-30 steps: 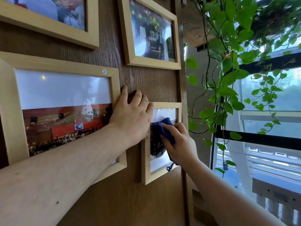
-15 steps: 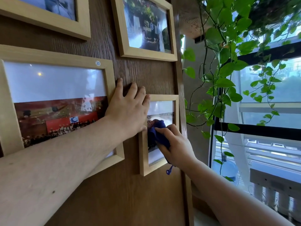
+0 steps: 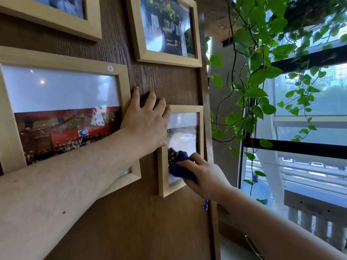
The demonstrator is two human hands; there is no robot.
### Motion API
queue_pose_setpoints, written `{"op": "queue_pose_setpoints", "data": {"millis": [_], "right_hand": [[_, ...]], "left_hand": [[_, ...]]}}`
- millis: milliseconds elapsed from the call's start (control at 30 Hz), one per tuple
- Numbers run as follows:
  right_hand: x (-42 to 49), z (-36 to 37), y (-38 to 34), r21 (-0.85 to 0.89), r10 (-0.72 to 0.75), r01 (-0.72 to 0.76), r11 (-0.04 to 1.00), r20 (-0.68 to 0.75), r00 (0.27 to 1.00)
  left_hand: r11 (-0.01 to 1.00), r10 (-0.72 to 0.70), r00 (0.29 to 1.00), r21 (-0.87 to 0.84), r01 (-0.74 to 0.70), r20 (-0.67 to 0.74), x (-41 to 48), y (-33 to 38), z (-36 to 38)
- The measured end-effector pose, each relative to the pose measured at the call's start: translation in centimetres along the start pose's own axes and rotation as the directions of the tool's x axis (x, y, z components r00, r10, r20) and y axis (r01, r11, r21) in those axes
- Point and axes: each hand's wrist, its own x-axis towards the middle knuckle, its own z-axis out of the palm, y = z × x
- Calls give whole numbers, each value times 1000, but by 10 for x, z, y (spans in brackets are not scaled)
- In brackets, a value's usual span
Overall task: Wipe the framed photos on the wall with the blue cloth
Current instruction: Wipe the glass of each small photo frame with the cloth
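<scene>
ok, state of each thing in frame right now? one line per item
left hand: flat on the wall, little finger on the small frame's top left corner
right hand: gripping the blue cloth
blue cloth: bunched, pressed on the small frame's glass, low down
small frame: hanging, being wiped
large frame: hanging, partly hidden by the left forearm
top frame: hanging, untouched
</scene>
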Motion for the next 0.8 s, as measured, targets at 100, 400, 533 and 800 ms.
{"op": "queue_pose_setpoints", "data": {"millis": [100, 400, 533, 800], "right_hand": [[-6, 0, -5, 51, -90, 87, 995, 63, 994], [-13, -1, 26, -204, 37, -5, 979, 156, 987], [-11, -7, 42, -297, 132, -82, 951, 154, 979], [33, -55, 32, -274, -59, 67, 959, 36, 998]], "left_hand": [[1000, -5, 1000, 1, 5, 4, 0, 1, -1], [1000, -1, 999, -4, 2, 49, 2, 1, -5], [1000, 10, 999, -2, -10, 47, 2, 1, -9], [992, 115, 991, 68, -110, -72, 0, -22, -23]]}}
